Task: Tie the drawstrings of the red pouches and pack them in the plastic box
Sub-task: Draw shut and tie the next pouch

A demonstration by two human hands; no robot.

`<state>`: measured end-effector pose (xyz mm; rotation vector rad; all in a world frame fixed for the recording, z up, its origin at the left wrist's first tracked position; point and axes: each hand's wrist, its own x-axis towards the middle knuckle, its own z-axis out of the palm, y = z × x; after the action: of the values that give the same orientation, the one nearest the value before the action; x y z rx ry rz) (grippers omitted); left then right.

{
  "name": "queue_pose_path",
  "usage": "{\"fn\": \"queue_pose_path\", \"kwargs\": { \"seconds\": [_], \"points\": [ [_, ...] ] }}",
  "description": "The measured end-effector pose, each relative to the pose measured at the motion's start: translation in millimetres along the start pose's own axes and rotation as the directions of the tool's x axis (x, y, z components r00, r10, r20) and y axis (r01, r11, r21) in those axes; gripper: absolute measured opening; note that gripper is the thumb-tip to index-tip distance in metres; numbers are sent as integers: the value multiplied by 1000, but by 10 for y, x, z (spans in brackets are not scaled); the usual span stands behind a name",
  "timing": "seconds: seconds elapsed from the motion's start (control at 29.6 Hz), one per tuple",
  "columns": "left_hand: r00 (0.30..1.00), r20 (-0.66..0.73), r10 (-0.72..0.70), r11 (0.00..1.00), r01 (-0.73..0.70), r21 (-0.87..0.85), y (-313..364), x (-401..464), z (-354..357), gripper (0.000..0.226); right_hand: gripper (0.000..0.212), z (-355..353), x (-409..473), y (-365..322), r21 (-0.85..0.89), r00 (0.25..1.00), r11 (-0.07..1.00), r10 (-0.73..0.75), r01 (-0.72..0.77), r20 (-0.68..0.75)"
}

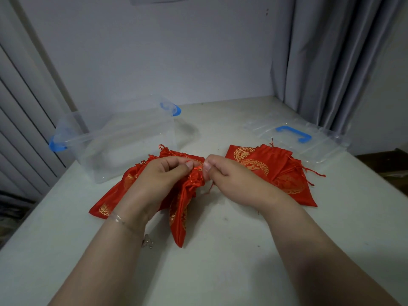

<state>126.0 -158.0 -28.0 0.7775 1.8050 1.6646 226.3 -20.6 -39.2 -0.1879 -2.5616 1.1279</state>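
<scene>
A red pouch with gold print hangs gathered at its neck between my hands, its bottom resting on the white table. My left hand pinches its red drawstring at the neck, and my right hand pinches the string from the other side. Under my left hand lies a heap of red pouches. A second pile of flat red pouches lies to the right. The clear plastic box with blue latches stands open at the back left, and I see nothing inside it.
The box's clear lid with a blue handle lies at the back right, near a grey curtain. The table meets a wall at the back. Its left and right edges drop off to the floor.
</scene>
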Motion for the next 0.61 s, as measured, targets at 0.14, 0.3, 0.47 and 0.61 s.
{"fn": "queue_pose_path", "kwargs": {
  "seconds": [0.14,0.3,0.47,0.61],
  "points": [
    [1000,7,-3,999,3,-44,9,3,-18,17,32,18,-5,-17,46,999,999,-6,9,-50],
    [999,50,9,997,-5,-76,6,-20,37,17,34,6,-3,-51,42,988,998,-40,47,-150],
    [999,38,9,994,-5,-107,20,-18,90,20,26,22,-16,-38,-70,985,996,-68,58,-161],
    [998,-6,-60,981,58,-186,17,-4,96,24,17,82,-11,-30,-69,988,996,-67,58,-140]
  ]
}}
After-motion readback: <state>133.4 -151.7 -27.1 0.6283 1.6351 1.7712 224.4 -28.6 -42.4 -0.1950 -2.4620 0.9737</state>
